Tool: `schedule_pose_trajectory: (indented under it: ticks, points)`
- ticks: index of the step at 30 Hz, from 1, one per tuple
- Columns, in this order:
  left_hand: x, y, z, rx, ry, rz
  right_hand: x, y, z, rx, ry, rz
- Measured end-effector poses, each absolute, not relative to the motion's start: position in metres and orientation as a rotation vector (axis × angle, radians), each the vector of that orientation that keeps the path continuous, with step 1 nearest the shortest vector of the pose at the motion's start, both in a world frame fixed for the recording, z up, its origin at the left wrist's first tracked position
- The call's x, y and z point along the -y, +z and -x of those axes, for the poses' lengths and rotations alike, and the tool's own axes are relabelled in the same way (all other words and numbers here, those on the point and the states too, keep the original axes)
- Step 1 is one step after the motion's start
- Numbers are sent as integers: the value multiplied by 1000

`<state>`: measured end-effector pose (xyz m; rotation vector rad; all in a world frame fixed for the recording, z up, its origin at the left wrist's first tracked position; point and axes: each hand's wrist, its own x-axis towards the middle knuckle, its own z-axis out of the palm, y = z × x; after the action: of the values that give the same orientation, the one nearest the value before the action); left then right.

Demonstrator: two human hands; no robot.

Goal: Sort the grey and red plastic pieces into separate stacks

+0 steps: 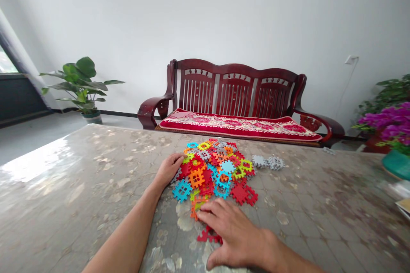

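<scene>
A heap of interlocking plastic building tiles (pixel 206 181) in red, orange, blue, green and grey lies in the middle of the table. My left hand (pixel 169 169) rests against the heap's left edge, fingers stretched out, beside a blue window-shaped tile (pixel 182 190). Nearer to me, my right hand (pixel 233 232) is spread open over the heap's front, its fingertips at an orange tile (pixel 194 210). Partly covered by that hand is a red tile (pixel 208 235) lying apart from the pile. I see no tile held in either hand.
Grey tiles (pixel 268 162) lie right of the heap, and another grey tile (pixel 329 150) is farther right. A patterned cover spreads over the table (pixel 105 196). Behind stands a wooden bench (pixel 237 94). A teal flowerpot (pixel 396 164) with purple flowers is at the right.
</scene>
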<state>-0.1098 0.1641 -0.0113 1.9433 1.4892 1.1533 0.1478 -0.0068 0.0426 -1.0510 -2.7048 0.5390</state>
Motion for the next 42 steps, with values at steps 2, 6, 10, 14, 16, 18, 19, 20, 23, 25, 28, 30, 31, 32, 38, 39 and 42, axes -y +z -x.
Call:
schedule_pose_trajectory:
  ticks: [2,6,10,14,16,18,19,20,23,25,28,30,31,32,38,39,42]
  points:
    - [-164,-11,110,-1491,1149,-1942,8,40,-144,2719,457,1082]
    - [-164,-11,109,-1492,1148,-1937,10,40,-138,2760,166,1078]
    - [-164,-10,109,-1496,1144,-1949,13,37,-137,2737,43,1097]
    - [-165,-11,110,-1497,1143,-1972,11,38,-144,2575,121,1129]
    - [-165,-12,110,-1499,1142,-1972,4,42,-150,2451,120,1151]
    - [-165,-11,109,-1503,1140,-1968,-8,49,-156,2327,107,1174]
    - [-164,-11,109,-1506,1139,-1966,-16,52,-159,2272,99,1186]
    - [-164,-10,109,-1509,1137,-1965,-26,55,-162,2227,91,1200]
    - [-164,-9,108,-1515,1132,-1959,-53,61,-170,2128,66,1241]
    - [-163,-9,109,-1515,1130,-1958,-64,64,-175,2082,63,1262]
    - [-163,-9,109,-1516,1131,-1957,-57,67,-176,2075,164,1333]
    - [-163,-10,109,-1516,1131,-1953,-39,66,-172,2129,293,1418]
    - [-164,-10,109,-1515,1132,-1949,-28,65,-169,2162,358,1466]
    - [-164,-10,109,-1513,1134,-1946,-18,62,-165,2194,409,1514]
    - [-157,-6,109,-1492,1300,-1855,16,45,-147,2403,398,1672]
    - [-154,-4,109,-1501,1368,-1823,16,44,-146,2419,376,1693]
    - [-143,3,108,-1538,1543,-1764,14,44,-144,2459,344,1714]
